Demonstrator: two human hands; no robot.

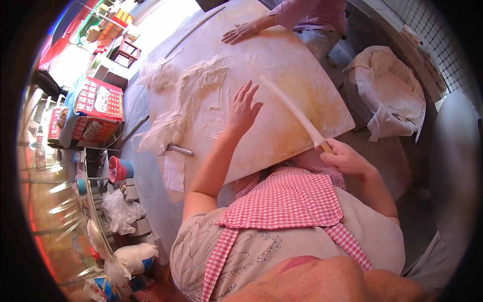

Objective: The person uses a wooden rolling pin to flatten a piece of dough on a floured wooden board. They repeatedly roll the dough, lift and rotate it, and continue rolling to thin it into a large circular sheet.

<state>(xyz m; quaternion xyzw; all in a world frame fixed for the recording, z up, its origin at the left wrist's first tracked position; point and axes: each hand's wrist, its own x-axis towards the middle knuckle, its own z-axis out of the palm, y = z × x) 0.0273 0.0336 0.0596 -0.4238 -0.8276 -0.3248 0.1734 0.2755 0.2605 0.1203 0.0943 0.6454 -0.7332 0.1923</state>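
Observation:
Over the floured board [302, 65] my left hand [242, 108] is open, fingers apart, with nothing in it. My right hand [342, 157] grips the near end of a long pale wooden rolling pin [291, 107] at the board's front right, angled toward the middle. Flour [201, 71] lies in a ridge left of centre, beside crumpled translucent plastic [153, 75]. A short metal tool [179, 150] and a white cloth [174, 171] sit at the left front. A long thin rod [193, 30] lies along the far left side.
Another person's hand [239, 32] rests on the board's far edge. A cloth-lined container [387, 85] stands at the right. At the left are red boxes [93, 131], a stool [126, 50], a pink bucket [121, 169] and shelving with bags [121, 211].

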